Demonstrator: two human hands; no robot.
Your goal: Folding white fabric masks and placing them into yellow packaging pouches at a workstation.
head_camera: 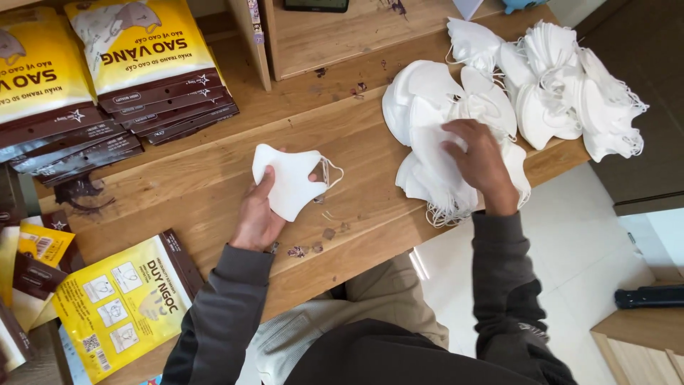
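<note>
Grey sleeves fill the bottom of my view, and from them my left hand (258, 214) grips a folded white fabric face mask (291, 180) by its lower edge, thumb across the front, at about nine o'clock from centre. My right hand (479, 158) lies fingers-down on the heap of loose white masks (442, 142) at two o'clock, pressing or pinching the top one; I cannot tell which. I judge the risk is there: the lower masks overhang the light wooden table (214, 178) edge, ear loops dangling, so a careless pull could drag several to the floor. Tangled loops could also lift two at once. The held mask looks clean, creased flat, its elastic loop trailing right. Yellow-and-brown flat packets (125, 303) sit at seven o'clock.
</note>
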